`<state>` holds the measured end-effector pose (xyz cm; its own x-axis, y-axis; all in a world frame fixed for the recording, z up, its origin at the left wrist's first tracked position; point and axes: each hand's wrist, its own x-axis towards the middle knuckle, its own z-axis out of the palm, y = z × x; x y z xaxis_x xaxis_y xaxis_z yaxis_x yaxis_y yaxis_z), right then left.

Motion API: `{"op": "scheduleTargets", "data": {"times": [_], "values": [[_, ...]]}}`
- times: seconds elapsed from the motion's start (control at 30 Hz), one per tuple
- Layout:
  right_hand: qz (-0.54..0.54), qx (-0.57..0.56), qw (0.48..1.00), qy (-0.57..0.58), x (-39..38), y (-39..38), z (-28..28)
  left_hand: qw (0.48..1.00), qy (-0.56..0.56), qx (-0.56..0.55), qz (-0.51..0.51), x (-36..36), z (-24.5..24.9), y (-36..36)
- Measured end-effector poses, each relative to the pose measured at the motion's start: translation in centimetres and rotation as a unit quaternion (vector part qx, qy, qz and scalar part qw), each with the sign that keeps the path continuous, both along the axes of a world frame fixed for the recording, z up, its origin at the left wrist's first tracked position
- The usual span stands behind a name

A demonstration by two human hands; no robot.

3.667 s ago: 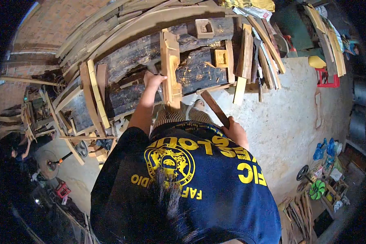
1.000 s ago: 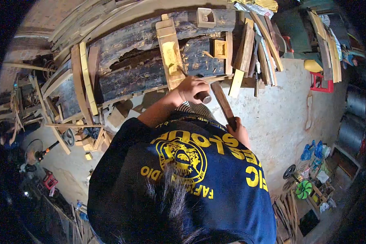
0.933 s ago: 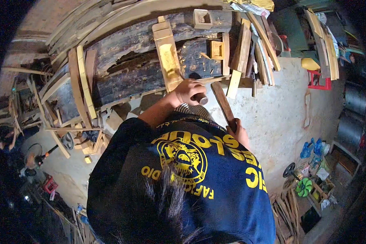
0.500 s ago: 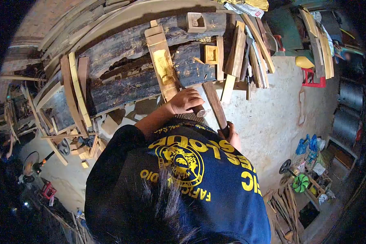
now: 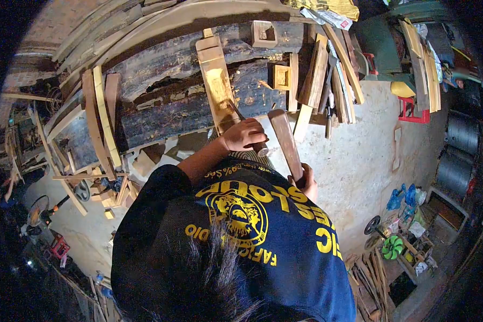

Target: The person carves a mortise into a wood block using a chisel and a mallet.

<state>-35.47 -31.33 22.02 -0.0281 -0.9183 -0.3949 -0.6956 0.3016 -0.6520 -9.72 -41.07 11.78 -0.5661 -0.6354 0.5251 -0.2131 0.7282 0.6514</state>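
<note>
My left hand (image 5: 243, 134) grips a chisel (image 5: 260, 149), its blade set on the near end of a pale wooden workpiece (image 5: 214, 75) with a carved recess. The workpiece lies flat on a dark, worn wooden bench (image 5: 166, 110). To the right, my right hand (image 5: 306, 181) is closed on the handle of a long wooden mallet (image 5: 284, 138). The mallet's head is raised beside the chisel handle and apart from it. My blue shirt with yellow print fills the lower part of the view.
Small square wooden frames (image 5: 280, 77) and several planks (image 5: 314, 70) lie on the bench's right end. Curved slats (image 5: 99, 118) lean at the left. A red stool (image 5: 413, 110) and tools stand on the concrete floor (image 5: 359, 161). Another person (image 5: 5, 193) is at the far left.
Since 3.7 s ago the workpiece went from standing on edge to lying flat, and my left hand took up the chisel. Over the last second the mallet stays raised near the chisel handle.
</note>
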Motion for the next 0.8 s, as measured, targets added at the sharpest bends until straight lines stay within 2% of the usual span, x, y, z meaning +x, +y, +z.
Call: {"op": "scheduleTargets", "data": {"times": [0.03,0.1,0.13,0.17,0.2,0.23,0.27,0.33,0.37,0.4,0.47,0.53,0.57,0.6,0.63,0.67,0.73,0.77,0.8], "values": [[-0.001,0.001,1.0,0.0,0.2,-0.1,0.2,1.0,0.0,-0.021,-0.013,0.0,0.3,-0.2],[-0.002,-0.066,0.99,-0.125,0.6,-0.3,1.0,1.0,-0.002,-0.002,-0.019,0.1,-1.2,-0.1],[-0.005,-0.065,0.99,-0.125,0.8,-0.5,1.3,1.0,-0.005,0.016,-0.024,0.2,-1.4,-0.1],[0.034,-0.082,0.987,-0.131,1.1,-0.8,1.6,0.998,-0.011,0.015,0.054,0.2,-1.0,0.5],[0.073,-0.098,0.983,-0.136,1.4,-0.9,1.9,0.999,-0.012,0.015,0.051,0.0,-1.7,0.6],[0.052,-0.091,0.99,-0.09,2.2,-0.9,2.5,0.999,-0.009,0.039,0.024,-0.2,-2.3,0.5],[0.05,-0.09,0.99,-0.091,2.1,-0.8,2.0,0.998,-0.008,0.062,-0.004,-0.3,-2.9,0.6],[0.068,-0.023,0.991,-0.116,1.4,-0.9,0.3,0.996,-0.019,0.085,-0.008,-0.2,-4.0,0.9],[0.112,0.025,0.988,-0.102,0.8,-1.4,-0.1,0.995,-0.026,0.092,-0.002,-0.1,-4.5,0.8],[0.111,0.025,0.988,-0.103,0.5,-1.5,-0.6,0.995,-0.033,0.098,0.005,0.0,-5.0,0.9],[0.166,0.054,0.982,0.069,0.5,-1.9,-0.3,0.99,-0.014,0.138,-0.008,0.6,-4.3,1.3],[0.163,0.035,0.984,0.061,-0.1,-1.4,-0.9,0.987,-0.012,0.161,0.002,0.5,-5.9,2.0],[0.154,0.021,0.988,0.024,-0.4,-1.0,-1.2,0.989,0.023,0.147,0.0,0.6,-3.5,1.3],[0.145,0.007,0.989,-0.013,-0.6,-0.7,-1.4,0.995,0.016,0.097,0.034,0.0,-3.0,1.2],[0.139,-0.022,0.987,-0.076,-0.4,-0.4,-1.2,0.998,0.014,0.052,0.015,-0.3,-2.9,0.9],[0.138,-0.021,0.987,-0.076,-0.2,-0.1,-1.3,1.0,0.012,0.006,-0.006,-0.5,-2.8,0.6],[0.154,-0.027,0.982,-0.111,-0.1,0.1,-1.7,1.0,0.025,0.002,0.001,-0.6,-2.5,0.6],[0.144,0.019,0.985,-0.097,-0.1,0.0,-2.1,1.0,0.017,-0.002,0.004,-0.5,-2.3,0.6],[0.143,0.017,0.985,-0.097,-0.1,-0.1,-2.2,1.0,0.008,-0.007,0.008,-0.4,-2.2,0.5]]}}
